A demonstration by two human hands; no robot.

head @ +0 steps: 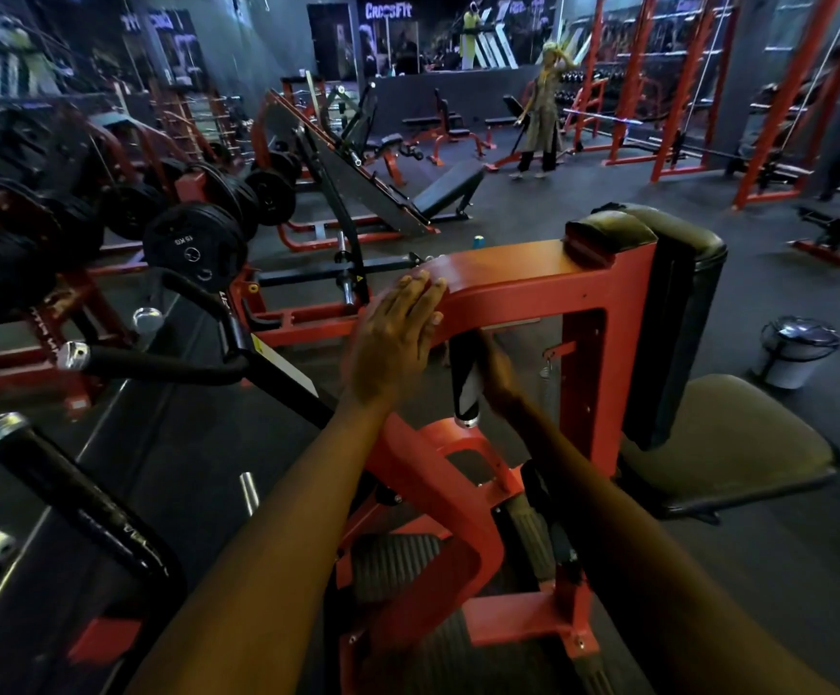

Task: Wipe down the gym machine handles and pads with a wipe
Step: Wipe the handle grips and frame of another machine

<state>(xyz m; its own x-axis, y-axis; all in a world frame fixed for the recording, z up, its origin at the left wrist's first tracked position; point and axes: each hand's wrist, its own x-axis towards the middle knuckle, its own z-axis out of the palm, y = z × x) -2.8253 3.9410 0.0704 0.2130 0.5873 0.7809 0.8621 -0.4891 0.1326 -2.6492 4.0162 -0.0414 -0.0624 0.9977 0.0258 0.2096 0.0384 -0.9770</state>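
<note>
Gym machine: rigid frame, padded grip

Gym machine (533, 288), steel, will not budge. Left hand (397, 338) lies flat, fingers spread on its orange arm. Right hand (495, 373) blurs beside the hanging black handle (464, 378); closure unclear. No wipe visible.

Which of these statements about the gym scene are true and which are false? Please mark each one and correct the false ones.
1. The left hand lies flat on the red frame of the machine. True.
2. The right hand is resting on the seat pad. False: it is at the short black handle hanging under the frame; its grip is blurred.
3. A small metal bin stands on the floor to the right of the machine. True.
4. The weight plates are stacked on the seat. False: they sit on racks at the left.
5. A white wipe is clearly seen under the left hand. False: no wipe shows there.
</note>
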